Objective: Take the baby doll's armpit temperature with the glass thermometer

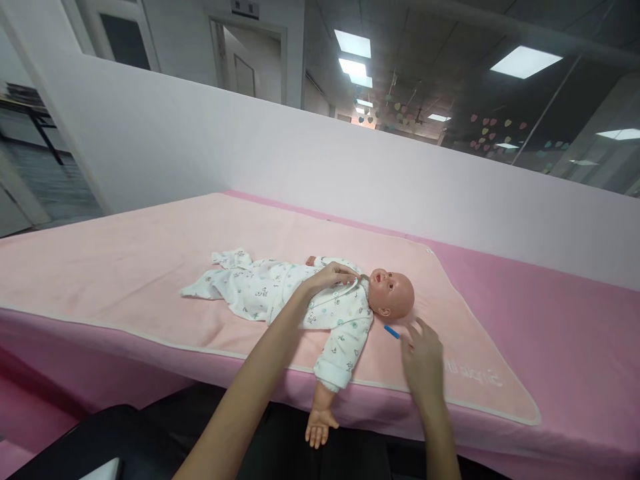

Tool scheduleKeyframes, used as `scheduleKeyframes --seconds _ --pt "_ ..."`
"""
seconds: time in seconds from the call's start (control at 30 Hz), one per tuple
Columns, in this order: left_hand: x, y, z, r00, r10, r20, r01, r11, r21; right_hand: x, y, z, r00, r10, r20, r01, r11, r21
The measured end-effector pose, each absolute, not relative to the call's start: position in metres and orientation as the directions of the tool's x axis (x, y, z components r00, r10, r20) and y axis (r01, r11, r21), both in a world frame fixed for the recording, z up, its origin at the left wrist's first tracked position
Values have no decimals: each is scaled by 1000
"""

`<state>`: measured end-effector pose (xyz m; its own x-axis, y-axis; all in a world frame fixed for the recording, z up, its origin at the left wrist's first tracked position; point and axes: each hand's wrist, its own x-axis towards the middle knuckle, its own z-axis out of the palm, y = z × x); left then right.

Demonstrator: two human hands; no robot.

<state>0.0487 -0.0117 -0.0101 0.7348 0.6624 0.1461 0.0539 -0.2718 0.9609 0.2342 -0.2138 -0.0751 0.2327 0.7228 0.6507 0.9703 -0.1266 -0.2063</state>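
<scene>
A baby doll [393, 293] in a white printed outfit lies on its back, head to the right, one arm hanging over the near edge. At its chest, my left hand [330, 277] has its fingers closed on the shirt collar [353, 287], which is lifted slightly off the neck. Just below the doll's head, a small blue stick [391, 331] points left from the fingertips of my right hand [423, 357]. That hand is slightly blurred, and its fingers look pinched on the stick's right end.
A peach mat [150, 233] with a pale border lies under the doll on a pink-covered table [575, 320]. Behind it runs a low white wall [350, 173] with glass above. A dark chair part [120, 440] shows at the lower left.
</scene>
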Motion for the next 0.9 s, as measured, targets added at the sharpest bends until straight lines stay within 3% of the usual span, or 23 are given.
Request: scheduleKeyframes --seconds 0.07,0.1,0.27,0.37,0.5,0.6,0.73,0.9 --pt "49 -12 -13 707 686 173 29 -273 962 200 -179 -56 36 755 655 975 118 -189" --pt "49 -12 -15 689 698 194 8 -275 961 184 -161 -49 10 761 649 971 148 -189" --pt "51 -11 -24 557 790 256 -89 -250 964 145 -103 -49 140 785 604 988 -68 -140" --pt "53 -10 -26 530 810 250 -92 -238 967 150 -96 -62 168 696 698 973 -5 -229" --pt "54 -10 -26 551 792 265 -75 -269 960 158 -96 -71 193 536 822 883 270 -383" --pt "54 -10 -30 507 804 310 -25 -346 938 157 -94 -73 222 432 874 809 419 -413" --pt "53 -8 -35 518 779 354 31 -430 902 155 -91 -74 250 339 907 778 486 -397" --pt "52 -11 -32 605 729 321 -39 -376 926 155 -91 -74 310 345 886 753 480 -450"
